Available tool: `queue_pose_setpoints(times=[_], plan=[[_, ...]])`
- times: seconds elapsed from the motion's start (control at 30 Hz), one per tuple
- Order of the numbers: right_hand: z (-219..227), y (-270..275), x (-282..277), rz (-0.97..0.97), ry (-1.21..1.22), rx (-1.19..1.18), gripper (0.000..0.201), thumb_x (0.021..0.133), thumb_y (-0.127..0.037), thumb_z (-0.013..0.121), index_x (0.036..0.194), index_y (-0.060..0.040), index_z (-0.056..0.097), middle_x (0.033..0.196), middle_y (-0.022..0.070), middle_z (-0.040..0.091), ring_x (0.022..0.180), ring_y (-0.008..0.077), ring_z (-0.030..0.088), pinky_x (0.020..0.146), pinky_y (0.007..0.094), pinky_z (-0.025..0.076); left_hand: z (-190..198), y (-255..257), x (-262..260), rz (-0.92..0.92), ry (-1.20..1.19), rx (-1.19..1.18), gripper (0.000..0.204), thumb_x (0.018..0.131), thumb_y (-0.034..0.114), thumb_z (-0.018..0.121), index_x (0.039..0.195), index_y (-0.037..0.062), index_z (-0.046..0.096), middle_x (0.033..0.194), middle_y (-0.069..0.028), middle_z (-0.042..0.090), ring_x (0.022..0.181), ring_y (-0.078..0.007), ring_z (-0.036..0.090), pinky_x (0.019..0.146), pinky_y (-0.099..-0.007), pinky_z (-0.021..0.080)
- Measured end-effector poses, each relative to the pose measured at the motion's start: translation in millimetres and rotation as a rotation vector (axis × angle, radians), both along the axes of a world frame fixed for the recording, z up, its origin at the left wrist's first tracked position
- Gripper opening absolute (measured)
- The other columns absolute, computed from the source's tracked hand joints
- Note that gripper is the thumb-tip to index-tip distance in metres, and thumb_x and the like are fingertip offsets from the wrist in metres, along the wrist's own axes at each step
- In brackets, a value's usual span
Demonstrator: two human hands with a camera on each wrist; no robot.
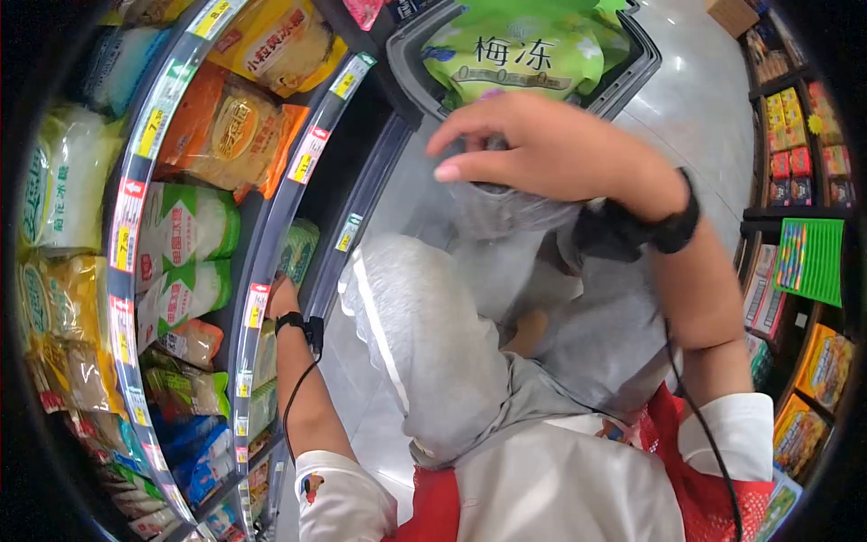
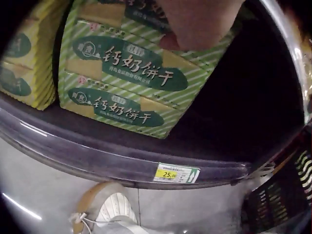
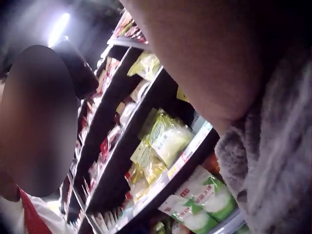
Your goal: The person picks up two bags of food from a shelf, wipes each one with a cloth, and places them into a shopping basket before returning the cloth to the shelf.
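My left hand (image 1: 283, 296) reaches into a low shelf at a stack of green-striped biscuit packs (image 2: 139, 66). In the left wrist view, the hand (image 2: 207, 22) grips the upper part of the stack, a fingertip against the front face; its other fingers are hidden. The same packs (image 1: 300, 251) show just beyond the hand in the head view. My right hand (image 1: 533, 144) hangs loosely over my bent knee, thumb and forefinger apart, holding nothing. Ahead of it, a large green bag (image 1: 524, 59) sits in a dark shopping basket (image 1: 647, 59) on the floor.
Price-tagged shelves on the left hold an orange bag (image 1: 230, 131), white-and-green bags (image 1: 194, 226) and yellow packs. Yellow-striped biscuit packs (image 2: 31, 53) adjoin the green stack. More shelving with boxes (image 1: 826, 361) lines the right side. A person (image 3: 36, 122) appears in the right wrist view.
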State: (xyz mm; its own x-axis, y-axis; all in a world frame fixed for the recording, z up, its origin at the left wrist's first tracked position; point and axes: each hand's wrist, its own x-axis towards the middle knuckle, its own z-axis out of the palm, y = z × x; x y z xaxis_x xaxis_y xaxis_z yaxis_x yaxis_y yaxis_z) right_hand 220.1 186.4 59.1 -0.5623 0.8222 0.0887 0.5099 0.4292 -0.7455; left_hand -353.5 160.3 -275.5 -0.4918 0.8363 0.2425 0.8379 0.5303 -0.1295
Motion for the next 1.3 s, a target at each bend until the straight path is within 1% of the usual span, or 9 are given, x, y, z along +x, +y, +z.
queue_pose_setpoints(times=[0.2,0.33,0.4,0.8,1.0,1.03,1.13,1.17,1.3], plan=[[-54,-8,-9,0.015,-0.096,-0.05,0.019,0.093,-0.022,0.062,0.097,-0.006,0.071,0.078,0.0165,0.069,0.076,0.0351,0.068,0.072,0.0426,0.053,43,-19,46,0.068,-0.02,-0.053,0.044,0.089,0.043,0.054,0.085,0.0029,0.071,0.09,-0.0208,0.071,0.081,-0.0401,0.067,0.072,-0.0551,0.049],[-44,-18,-16,0.026,-0.017,0.0,0.017,0.091,-0.02,0.064,0.097,-0.006,0.071,0.08,0.0164,0.07,0.075,0.0359,0.067,0.069,0.0429,0.053,42,-34,61,0.037,0.082,0.008,0.044,0.082,0.043,0.061,0.087,-0.0006,0.071,0.091,-0.0229,0.07,0.086,-0.0445,0.065,0.084,-0.058,0.046],[-39,-20,-11,0.046,-0.008,0.068,0.017,0.089,-0.019,0.065,0.098,-0.006,0.071,0.081,0.0162,0.07,0.075,0.0363,0.067,0.068,0.0431,0.053,78,-42,112,0.084,0.21,0.027,0.046,0.078,0.034,0.063,0.106,-0.0031,0.066,0.111,-0.0317,0.063,0.106,-0.0519,0.057,0.1,-0.0588,0.039],[-21,-27,5,0.018,0.021,-0.008,0.039,0.084,-0.032,0.075,0.105,-0.0002,0.068,0.089,0.0221,0.069,0.084,0.0378,0.068,0.073,0.0445,0.053,70,-64,118,-0.072,0.211,0.203,0.061,0.074,0.024,0.067,0.127,-0.001,0.05,0.111,-0.0292,0.052,0.108,-0.0479,0.049,0.1,-0.0567,0.036],[-28,-33,16,0.052,-0.139,-0.049,0.055,0.074,-0.03,0.082,0.114,0.003,0.064,0.108,0.0224,0.066,0.102,0.04,0.064,0.088,0.0438,0.051,73,-52,98,0.006,0.157,-0.003,0.047,0.079,0.033,0.063,0.11,-0.0021,0.061,0.096,-0.0287,0.065,0.088,-0.046,0.063,0.081,-0.0548,0.049],[-29,-33,16,0.069,-0.157,-0.081,0.055,0.074,-0.028,0.082,0.115,0.0033,0.063,0.11,0.0221,0.065,0.105,0.0401,0.063,0.09,0.0438,0.051,56,-45,72,0.044,0.093,-0.1,0.041,0.082,0.038,0.06,0.09,-0.0013,0.068,0.085,-0.0247,0.069,0.075,-0.0433,0.067,0.068,-0.056,0.05],[-28,-33,18,0.13,-0.199,-0.098,0.052,0.077,-0.025,0.082,0.118,0.0002,0.061,0.106,0.0171,0.062,0.099,0.0365,0.062,0.085,0.0412,0.049,14,-29,18,0.023,0.069,-0.07,0.043,0.085,0.042,0.056,0.079,0.0012,0.07,0.081,-0.0207,0.07,0.073,-0.041,0.068,0.067,-0.0565,0.051],[-28,-32,18,0.123,-0.196,-0.112,0.051,0.077,-0.023,0.082,0.117,0.0006,0.061,0.107,0.017,0.061,0.1,0.0364,0.061,0.085,0.0409,0.049,30,-19,29,0.156,-0.059,-0.149,0.046,0.088,0.043,0.052,0.083,0.002,0.072,0.082,-0.0205,0.071,0.074,-0.0406,0.068,0.068,-0.0557,0.052],[-33,-29,17,0.119,-0.186,-0.138,0.046,0.077,-0.018,0.08,0.114,0.0021,0.062,0.113,0.016,0.059,0.105,0.0356,0.06,0.089,0.0397,0.048,31,-13,19,0.019,-0.014,0.063,0.048,0.091,0.043,0.049,0.094,0.002,0.074,0.089,-0.022,0.073,0.078,-0.0412,0.069,0.069,-0.0546,0.052]])
